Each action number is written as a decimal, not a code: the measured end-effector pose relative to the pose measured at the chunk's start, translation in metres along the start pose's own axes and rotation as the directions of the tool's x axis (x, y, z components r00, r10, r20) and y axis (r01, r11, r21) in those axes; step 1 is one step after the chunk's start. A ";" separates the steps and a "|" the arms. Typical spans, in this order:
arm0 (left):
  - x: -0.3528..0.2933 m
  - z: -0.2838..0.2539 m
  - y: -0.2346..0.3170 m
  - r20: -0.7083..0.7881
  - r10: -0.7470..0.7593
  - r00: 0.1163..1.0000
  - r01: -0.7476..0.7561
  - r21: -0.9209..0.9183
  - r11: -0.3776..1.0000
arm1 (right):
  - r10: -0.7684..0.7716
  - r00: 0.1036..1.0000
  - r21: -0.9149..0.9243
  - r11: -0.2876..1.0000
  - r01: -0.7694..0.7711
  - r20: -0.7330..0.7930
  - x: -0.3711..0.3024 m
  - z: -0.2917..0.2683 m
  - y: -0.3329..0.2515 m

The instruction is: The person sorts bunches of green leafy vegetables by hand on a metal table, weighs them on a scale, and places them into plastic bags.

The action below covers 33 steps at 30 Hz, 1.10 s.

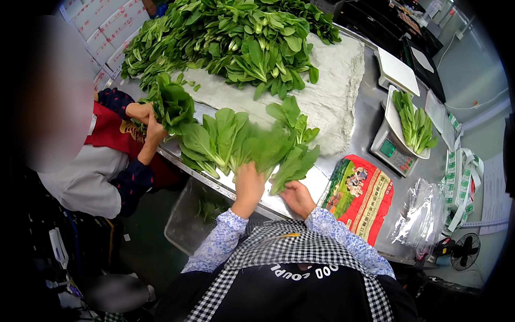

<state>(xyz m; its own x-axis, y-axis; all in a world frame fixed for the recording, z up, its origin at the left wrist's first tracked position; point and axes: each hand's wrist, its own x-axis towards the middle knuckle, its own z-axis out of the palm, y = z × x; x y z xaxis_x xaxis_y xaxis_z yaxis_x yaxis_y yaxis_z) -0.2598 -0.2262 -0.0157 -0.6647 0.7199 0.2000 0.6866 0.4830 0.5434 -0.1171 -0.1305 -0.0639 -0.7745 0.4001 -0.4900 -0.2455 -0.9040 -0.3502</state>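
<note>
Near the front edge of the metal table, my left hand (250,189) grips a bunch of leafy greens (264,149), whose leaves are blurred by motion. Its fingertips are partly hidden by the stems. Just to the right, my right hand (296,197) pinches the stem end of another green leafy plant (295,166). More loose greens (206,140) lie to the left of my left hand, leaves pointing away from me. A large heap of the same greens (236,43) covers the far side of the table on a whitish cloth (335,91).
A co-worker's hands (147,121) hold a bunch of greens at the left. To the right stand a digital scale (394,153) with greens on its tray, a white platform (397,72), a red printed bag (362,196) and clear plastic bags (421,214). A bin (185,220) sits below the table edge.
</note>
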 end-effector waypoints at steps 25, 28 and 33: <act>-0.022 0.013 0.015 0.666 0.007 0.746 0.619 -0.697 0.362 | 0.079 0.997 -0.010 0.997 -0.079 0.025 -0.023 0.001 -0.017; -0.026 0.015 0.016 0.664 0.004 0.748 0.554 -0.628 0.547 | 0.095 0.994 -0.080 0.993 -0.090 0.061 -0.029 0.008 -0.017; -0.022 0.003 0.028 0.576 -0.092 0.813 0.272 -0.236 0.933 | 0.141 0.981 -0.074 0.989 -0.132 0.132 -0.041 0.028 -0.021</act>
<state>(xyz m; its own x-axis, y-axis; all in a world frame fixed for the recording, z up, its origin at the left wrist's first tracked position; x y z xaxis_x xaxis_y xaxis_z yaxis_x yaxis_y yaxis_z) -0.2250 -0.2273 -0.0080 -0.4335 0.8276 -0.3567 0.3903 0.5291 0.7535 -0.0966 -0.1320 -0.0138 -0.8717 0.2452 -0.4244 -0.0974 -0.9353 -0.3403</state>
